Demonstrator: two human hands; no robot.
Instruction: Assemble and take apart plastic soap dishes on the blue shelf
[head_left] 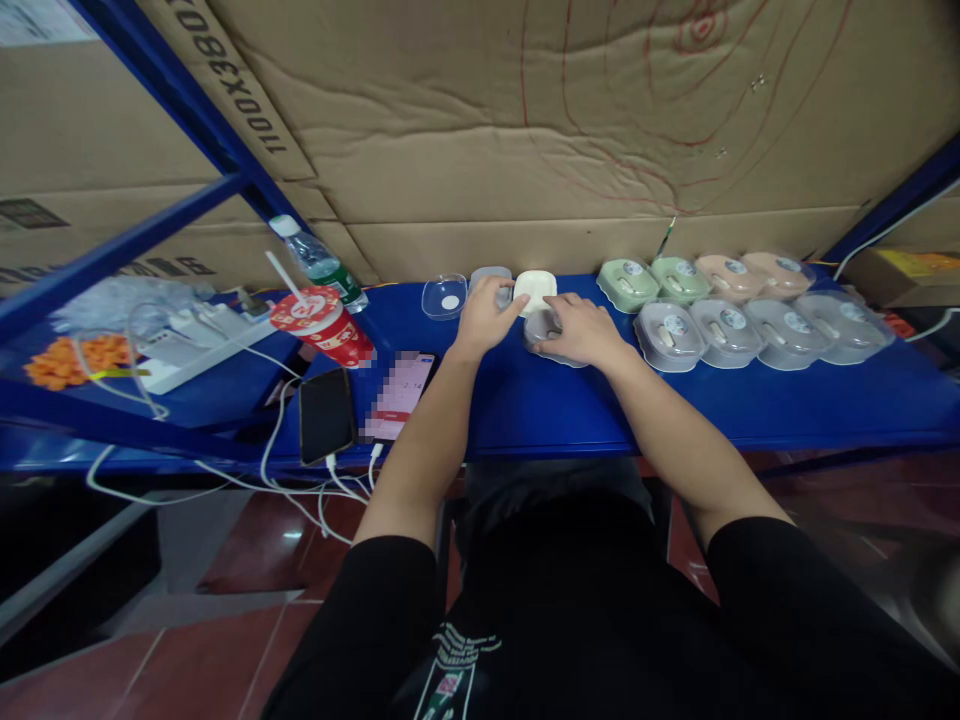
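Note:
My left hand point(486, 318) has its thumb and fingers apart, with the thumb beside a cream rounded-square piece point(535, 287). Its fingers lie over the near side of a greyish container point(491, 274). My right hand point(583, 330) is closed around a small grey container point(538, 326) just in front of the cream piece, its fingers covering much of that container. Left of both hands lies a clear plastic lid point(444, 297) with a round white sticker.
Several lidded boxes in green point(628, 284), pink point(726, 274) and grey point(670, 335) stand at right. A red cup with straw point(326, 325), a bottle point(322, 265), two phones point(327, 415), cables and a power strip point(202, 345) occupy the left. Cardboard point(450, 150) backs the blue table point(540, 420).

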